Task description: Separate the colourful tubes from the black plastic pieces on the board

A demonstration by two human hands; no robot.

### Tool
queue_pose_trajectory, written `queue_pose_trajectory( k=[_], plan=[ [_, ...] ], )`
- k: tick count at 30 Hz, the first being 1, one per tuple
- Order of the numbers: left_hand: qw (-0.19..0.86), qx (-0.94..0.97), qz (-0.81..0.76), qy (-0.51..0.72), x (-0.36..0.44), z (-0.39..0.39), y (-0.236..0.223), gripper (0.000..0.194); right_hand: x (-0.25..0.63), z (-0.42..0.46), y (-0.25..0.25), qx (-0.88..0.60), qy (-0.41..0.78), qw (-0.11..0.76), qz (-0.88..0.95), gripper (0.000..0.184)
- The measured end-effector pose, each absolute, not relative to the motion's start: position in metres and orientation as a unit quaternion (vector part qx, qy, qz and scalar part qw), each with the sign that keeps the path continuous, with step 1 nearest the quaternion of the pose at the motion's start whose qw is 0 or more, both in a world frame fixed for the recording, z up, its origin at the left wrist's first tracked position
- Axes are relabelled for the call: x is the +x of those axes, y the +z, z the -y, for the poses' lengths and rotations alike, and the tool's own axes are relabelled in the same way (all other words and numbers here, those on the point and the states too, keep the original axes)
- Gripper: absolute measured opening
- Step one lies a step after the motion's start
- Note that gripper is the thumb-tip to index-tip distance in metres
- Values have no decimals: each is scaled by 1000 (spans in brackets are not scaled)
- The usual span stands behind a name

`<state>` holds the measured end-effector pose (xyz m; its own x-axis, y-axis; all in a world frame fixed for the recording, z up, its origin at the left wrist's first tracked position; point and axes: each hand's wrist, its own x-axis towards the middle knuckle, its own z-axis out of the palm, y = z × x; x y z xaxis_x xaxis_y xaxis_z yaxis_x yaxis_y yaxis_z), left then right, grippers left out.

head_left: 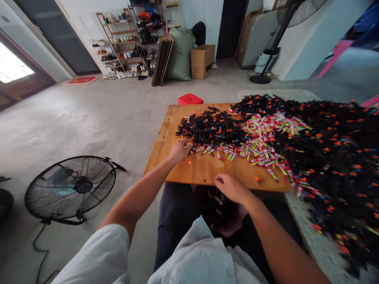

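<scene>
My left hand (180, 151) is at the near left edge of a heap of small black plastic pieces (211, 128) with orange and blue parts. Its fingers are bent together against the heap, and whatever they pinch is too small to make out. My right hand (231, 186) hangs at the table's front edge with curled fingers; what it holds, if anything, is hidden. Small bright printed tubes (262, 138) in pink, green and yellow lie beside the black heap. Below my right hand, between my legs, a dark container (217, 209) has several such tubes inside.
The wooden table (189, 171) meets a pale speckled surface (308, 232) at right, under a much larger black heap (340, 157). A floor fan (71, 187) lies at left. A red stool (190, 98), cardboard box (203, 62) and shoe racks (120, 45) stand beyond.
</scene>
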<state>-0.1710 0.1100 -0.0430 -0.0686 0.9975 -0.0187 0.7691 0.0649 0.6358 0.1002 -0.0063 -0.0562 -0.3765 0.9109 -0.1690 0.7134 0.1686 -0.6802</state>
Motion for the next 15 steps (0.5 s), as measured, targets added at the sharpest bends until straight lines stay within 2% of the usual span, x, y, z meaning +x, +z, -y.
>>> queue_pose_trajectory(
  k=[3, 6, 11, 15],
  plan=[
    [285, 639, -670, 247, -171, -134, -53, 28, 54, -31, -53, -567, 268, 167, 761, 21],
    [354, 623, -643, 270, -179, -140, -58, 18, 12, -68, -50, -591, 218, 181, 755, 23],
    [408, 599, -620, 299, -205, -126, -64, 22, -26, -103, -53, -619, 205, 149, 743, 29],
    [494, 511, -574, 407, -220, -109, -66, 14, -39, -115, -58, -626, 212, 146, 737, 24]
  ],
)
